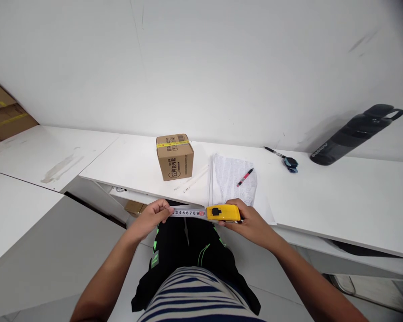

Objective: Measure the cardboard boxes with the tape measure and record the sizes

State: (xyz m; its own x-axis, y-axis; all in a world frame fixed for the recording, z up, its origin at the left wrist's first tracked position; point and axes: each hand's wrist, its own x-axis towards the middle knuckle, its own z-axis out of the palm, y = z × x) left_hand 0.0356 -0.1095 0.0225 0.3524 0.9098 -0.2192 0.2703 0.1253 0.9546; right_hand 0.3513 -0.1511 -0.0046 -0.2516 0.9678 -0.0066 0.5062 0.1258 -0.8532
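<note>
My right hand [246, 221] is closed round a yellow tape measure [229, 212] with a black button on it. Between my hands a short length of its blade [190, 213] is drawn out, with the numbers facing up and a red 10 near the case. At the blade's free end, my left hand [156, 215] pinches the tip between thumb and fingers. Both hands are in front of the table edge, above my lap. Beyond them on the table, a small brown cardboard box [176, 165] with yellow tape stands upright, touched by neither hand.
Written sheets of paper [226, 174] lie right of the box, with a red and black pen [245, 177] on top. Farther right are a black pen [273, 151], a small dark blue item [290, 164] and a dark bottle [352, 134]. Cardboard boxes [10, 120] are stacked at far left.
</note>
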